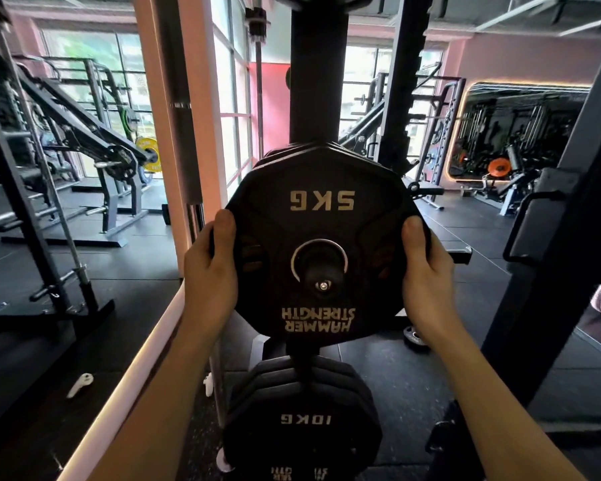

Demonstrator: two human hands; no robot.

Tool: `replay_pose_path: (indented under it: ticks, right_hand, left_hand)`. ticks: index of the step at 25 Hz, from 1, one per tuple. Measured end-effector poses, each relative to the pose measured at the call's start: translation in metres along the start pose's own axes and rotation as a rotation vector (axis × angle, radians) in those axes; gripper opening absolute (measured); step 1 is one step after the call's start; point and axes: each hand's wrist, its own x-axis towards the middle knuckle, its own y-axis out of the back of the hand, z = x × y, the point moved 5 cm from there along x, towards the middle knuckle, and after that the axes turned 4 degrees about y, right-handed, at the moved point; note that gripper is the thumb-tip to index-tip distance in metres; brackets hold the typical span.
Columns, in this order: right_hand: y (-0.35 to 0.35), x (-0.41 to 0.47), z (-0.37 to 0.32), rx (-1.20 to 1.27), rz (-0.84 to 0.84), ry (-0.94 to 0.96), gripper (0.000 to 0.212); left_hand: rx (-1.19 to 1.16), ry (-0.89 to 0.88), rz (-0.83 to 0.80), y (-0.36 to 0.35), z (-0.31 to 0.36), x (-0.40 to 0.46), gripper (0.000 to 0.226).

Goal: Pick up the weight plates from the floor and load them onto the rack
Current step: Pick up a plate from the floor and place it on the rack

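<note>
A black 5 kg weight plate (318, 223), its lettering upside down, is threaded over the rack's storage peg (321, 270), whose capped end pokes through the centre hole. My left hand (212, 265) grips the plate's left edge and my right hand (425, 269) grips its right edge. More black plates sit behind it on the same peg. The black rack upright (318, 81) rises straight behind. On a lower peg hangs a stack of 10 kg plates (304, 414).
A small plate (415, 336) lies on the black rubber floor to the right of the rack. A dark frame post (549, 272) stands close on the right, a mirrored pillar (174, 116) on the left. White items (80, 385) lie on the floor at left.
</note>
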Motion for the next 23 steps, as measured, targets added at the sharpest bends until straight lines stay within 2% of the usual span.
replay_pose_path:
  ticks: [2, 7, 12, 16, 20, 23]
  right_hand:
    - [-0.002, 0.004, 0.005, -0.008, 0.003, 0.017, 0.045]
    - [-0.008, 0.017, 0.021, -0.025, -0.019, 0.003, 0.062]
    - [-0.01, 0.02, 0.027, 0.008, -0.046, 0.015, 0.059]
    - [-0.009, 0.016, 0.025, -0.022, -0.07, -0.041, 0.049]
    - [-0.005, -0.001, 0.017, -0.182, -0.171, -0.049, 0.044]
    - [0.008, -0.034, 0.042, -0.32, -0.199, -0.056, 0.039]
  left_hand:
    - [0.014, -0.039, 0.036, 0.0, -0.002, 0.005, 0.057]
    - [0.031, -0.071, 0.044, -0.005, -0.012, 0.022, 0.051]
    - [0.049, -0.095, 0.042, -0.007, -0.017, 0.03, 0.039]
    - [0.088, -0.074, -0.014, -0.007, -0.01, 0.021, 0.037]
    - [0.272, -0.046, -0.1, -0.003, 0.0, 0.006, 0.043]
    - [0.442, -0.149, -0.113, 0.012, -0.005, -0.019, 0.044]
